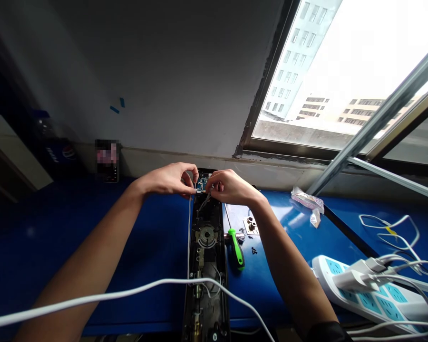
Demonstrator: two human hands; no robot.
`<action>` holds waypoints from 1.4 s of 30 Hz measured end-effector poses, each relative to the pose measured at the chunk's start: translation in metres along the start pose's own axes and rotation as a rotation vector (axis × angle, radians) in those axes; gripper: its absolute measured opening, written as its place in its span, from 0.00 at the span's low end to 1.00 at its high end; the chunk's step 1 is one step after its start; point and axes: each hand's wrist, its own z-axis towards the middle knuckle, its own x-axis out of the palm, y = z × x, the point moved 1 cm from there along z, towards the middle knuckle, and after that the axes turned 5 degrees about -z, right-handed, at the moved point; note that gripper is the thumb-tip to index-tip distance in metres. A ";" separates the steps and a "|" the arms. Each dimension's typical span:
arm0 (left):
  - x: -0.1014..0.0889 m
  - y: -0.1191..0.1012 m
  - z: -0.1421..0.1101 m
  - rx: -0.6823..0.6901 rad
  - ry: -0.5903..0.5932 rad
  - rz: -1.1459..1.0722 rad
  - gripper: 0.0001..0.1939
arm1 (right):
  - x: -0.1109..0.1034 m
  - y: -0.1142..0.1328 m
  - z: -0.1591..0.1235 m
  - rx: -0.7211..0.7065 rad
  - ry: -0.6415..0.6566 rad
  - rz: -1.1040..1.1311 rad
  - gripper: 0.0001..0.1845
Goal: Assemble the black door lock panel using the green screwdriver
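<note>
Two of our hands, left hand [167, 179] and right hand [231, 187], meet over one blue circuit board [202, 183] atop the black lock body [206, 247]; we cannot tell whether they clamp anything. One green-handled screwdriver [236, 248] lies at four o'clock from the board, beside several small screws [253, 250].

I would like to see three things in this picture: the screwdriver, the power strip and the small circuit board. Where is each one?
Screwdriver [236, 248]: head view, on the green handle.
Power strip [385, 304]: head view, on the top face with blue panels.
Circuit board [202, 183]: head view, on its blue face.
</note>
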 end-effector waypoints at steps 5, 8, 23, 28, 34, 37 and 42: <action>0.005 0.002 0.005 0.013 0.037 -0.031 0.16 | -0.003 -0.001 -0.004 0.020 0.010 0.006 0.09; 0.005 0.006 0.008 0.005 0.013 -0.033 0.18 | 0.001 -0.002 -0.002 0.045 -0.008 0.031 0.12; 0.004 0.007 0.010 0.077 -0.062 -0.038 0.17 | 0.024 0.003 0.011 0.070 -0.046 -0.071 0.12; -0.002 0.009 0.007 0.073 -0.046 0.009 0.14 | 0.024 0.008 0.012 0.099 -0.057 -0.093 0.12; -0.007 0.020 0.010 0.049 -0.040 0.009 0.18 | 0.029 0.010 0.014 0.236 -0.126 -0.101 0.08; -0.005 0.026 0.014 0.050 0.032 -0.025 0.19 | 0.030 0.010 0.014 0.264 -0.141 -0.092 0.08; -0.003 0.025 0.014 0.040 0.072 -0.071 0.19 | 0.030 0.013 0.014 0.273 -0.125 -0.090 0.10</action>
